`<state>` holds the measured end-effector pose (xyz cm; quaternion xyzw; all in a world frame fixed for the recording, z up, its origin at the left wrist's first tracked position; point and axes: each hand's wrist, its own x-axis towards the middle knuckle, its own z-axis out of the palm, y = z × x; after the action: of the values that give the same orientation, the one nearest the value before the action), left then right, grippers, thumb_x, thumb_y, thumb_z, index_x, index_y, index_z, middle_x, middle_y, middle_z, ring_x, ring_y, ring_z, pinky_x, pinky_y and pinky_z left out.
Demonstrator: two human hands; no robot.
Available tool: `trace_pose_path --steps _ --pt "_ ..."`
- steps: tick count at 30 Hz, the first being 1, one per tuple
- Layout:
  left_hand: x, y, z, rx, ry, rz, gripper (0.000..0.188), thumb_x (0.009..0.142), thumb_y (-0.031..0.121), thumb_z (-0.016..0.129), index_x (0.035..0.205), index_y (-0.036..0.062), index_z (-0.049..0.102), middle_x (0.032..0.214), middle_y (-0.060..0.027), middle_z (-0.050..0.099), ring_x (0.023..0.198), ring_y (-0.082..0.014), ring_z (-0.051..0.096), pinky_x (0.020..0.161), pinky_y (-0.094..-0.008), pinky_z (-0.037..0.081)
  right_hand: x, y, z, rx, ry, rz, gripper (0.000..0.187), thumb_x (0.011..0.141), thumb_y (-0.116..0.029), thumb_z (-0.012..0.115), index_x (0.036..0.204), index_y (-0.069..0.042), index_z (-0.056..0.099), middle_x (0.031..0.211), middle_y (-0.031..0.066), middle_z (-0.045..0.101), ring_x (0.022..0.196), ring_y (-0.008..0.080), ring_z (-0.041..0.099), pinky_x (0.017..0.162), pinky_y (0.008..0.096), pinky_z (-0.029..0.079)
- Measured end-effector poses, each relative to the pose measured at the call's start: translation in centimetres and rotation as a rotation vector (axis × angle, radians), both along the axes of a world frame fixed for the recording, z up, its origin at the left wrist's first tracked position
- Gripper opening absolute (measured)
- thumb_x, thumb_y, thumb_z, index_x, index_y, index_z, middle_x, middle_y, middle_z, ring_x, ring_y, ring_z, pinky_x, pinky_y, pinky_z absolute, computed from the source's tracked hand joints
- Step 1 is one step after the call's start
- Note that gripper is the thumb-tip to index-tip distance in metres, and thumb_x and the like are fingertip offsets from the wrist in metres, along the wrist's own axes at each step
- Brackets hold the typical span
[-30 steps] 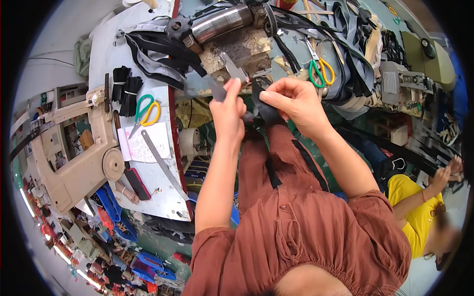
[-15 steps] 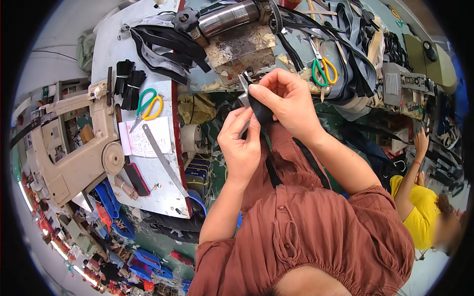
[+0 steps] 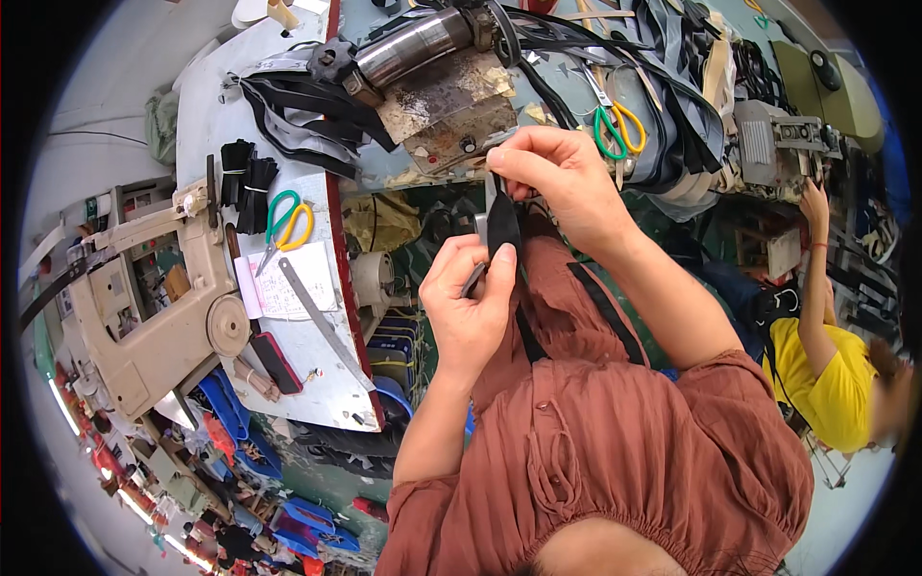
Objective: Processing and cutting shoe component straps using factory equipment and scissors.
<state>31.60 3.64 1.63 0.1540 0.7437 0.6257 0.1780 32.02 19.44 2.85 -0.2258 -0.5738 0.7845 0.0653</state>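
Between my hands, over my lap, is a short black strap (image 3: 503, 223) with a grey edge or underside. My left hand (image 3: 465, 302) pinches its lower end between thumb and fingers, and a grey piece of it shows beside the fingertips. Above and to the right, my right hand (image 3: 562, 180) is closed on the strap's upper end with thumb and forefinger. Its other fingers are curled and partly hidden. Just beyond my hands stands a worn metal machine (image 3: 451, 115) with a shiny roller (image 3: 415, 46).
Scissors (image 3: 280, 228) with green and yellow handles, a notepad (image 3: 293, 280), a metal ruler (image 3: 322, 317) and a phone (image 3: 277, 363) lie on the left table. Black and grey strips (image 3: 312, 110) hang near the machine. More scissors (image 3: 617, 125) lie beyond my right hand. A co-worker in yellow (image 3: 826, 374) sits at right.
My hands have moved apart along the strap, the left one lower, so more of its black length shows. The metal-looking tip above my fingers no longer shows. The view has shifted slightly.
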Motion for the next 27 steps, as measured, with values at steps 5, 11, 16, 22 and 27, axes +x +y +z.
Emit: trace_pose_path --steps 5,11,16,22,27 --pt "0.3 0.5 0.2 -0.044 -0.046 0.02 0.02 0.084 0.006 0.062 0.068 -0.0029 0.054 0.076 -0.0026 0.056 0.062 -0.0052 0.042 0.052 -0.0211 0.032 -0.2 -0.3 -1.2 0.114 -0.018 -0.05 0.021 0.086 -0.019 0.059 0.075 -0.001 0.058 0.063 -0.0026 0.054 0.057 0.0034 0.048 0.051 0.0209 0.039" --pt "1.0 0.9 -1.8 -0.109 -0.115 0.175 0.019 0.083 0.013 0.068 0.076 -0.001 0.057 0.065 0.0008 0.05 0.056 -0.0041 0.039 0.05 -0.0203 0.031 -0.6 -0.7 -1.9 0.326 -0.081 -0.091 0.022 0.089 -0.018 0.056 0.08 0.002 0.054 0.06 0.0011 0.053 0.054 0.004 0.045 0.047 0.0235 0.036" --pt "0.4 0.9 -3.2 0.017 -0.443 0.093 0.018 0.088 0.019 0.061 0.091 0.0016 0.056 0.07 -0.003 0.059 0.048 -0.0011 0.034 0.044 -0.0185 0.027 -1.1 -0.2 -2.4 0.424 -0.096 -0.074 0.021 0.088 -0.017 0.056 0.082 0.003 0.056 0.061 0.0037 0.055 0.054 0.0049 0.046 0.049 0.0248 0.038" --pt "-1.2 2.5 -3.9 0.188 -0.819 0.061 0.031 0.093 0.03 0.051 0.097 0.0007 0.059 0.075 -0.0093 0.066 0.036 -0.0011 0.028 0.036 -0.0201 0.02 -2.4 1.2 -4.3 0.27 -0.057 -0.031 0.023 0.088 -0.019 0.059 0.098 0.002 0.056 0.081 0.0043 0.06 0.07 0.0084 0.058 0.061 0.022 0.046" --pt "-6.2 6.2 -6.2 0.135 -0.666 0.243 0.036 0.092 0.036 0.052 0.093 0.0003 0.059 0.068 -0.0096 0.063 0.036 -0.0016 0.029 0.035 -0.021 0.019 -2.1 3.7 -5.5 0.248 -0.046 -0.048 0.028 0.088 -0.018 0.06 0.105 0.004 0.054 0.095 0.0101 0.062 0.082 0.0142 0.063 0.071 0.0249 0.051"
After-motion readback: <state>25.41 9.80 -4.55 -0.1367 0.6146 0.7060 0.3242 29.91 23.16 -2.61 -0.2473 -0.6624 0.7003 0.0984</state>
